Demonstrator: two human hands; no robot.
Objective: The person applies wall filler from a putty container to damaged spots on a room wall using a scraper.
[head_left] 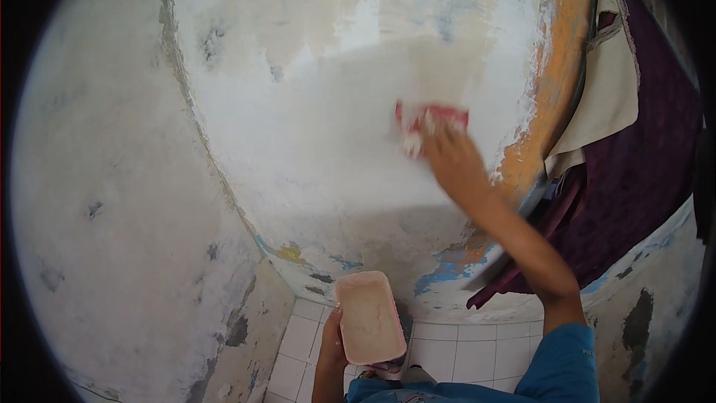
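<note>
Head view. Nearest, a shallow pink tray (pixel 362 277) of pale paste (pixel 369 322) is gripped at its left edge by the left hand (pixel 333 339); the fingers beneath are hidden. It is best held level and close to the work, so that reloading takes little reach. Beyond, a red scraper (pixel 456 116) is pinched in the fingers of the right hand (pixel 450 151), blurred, over the middle of the wall (pixel 321 116); firm contact cannot be confirmed. For an even coat, a shallow blade angle, steady pressure and overlapping strokes are judged best. Toward the right, the purple cloth (pixel 645 97) should be avoided by blade and forearm. Highest up, beige patches (pixel 287 11) are seen against whiter coating; their edges should be feathered so that no ridge is left.
</note>
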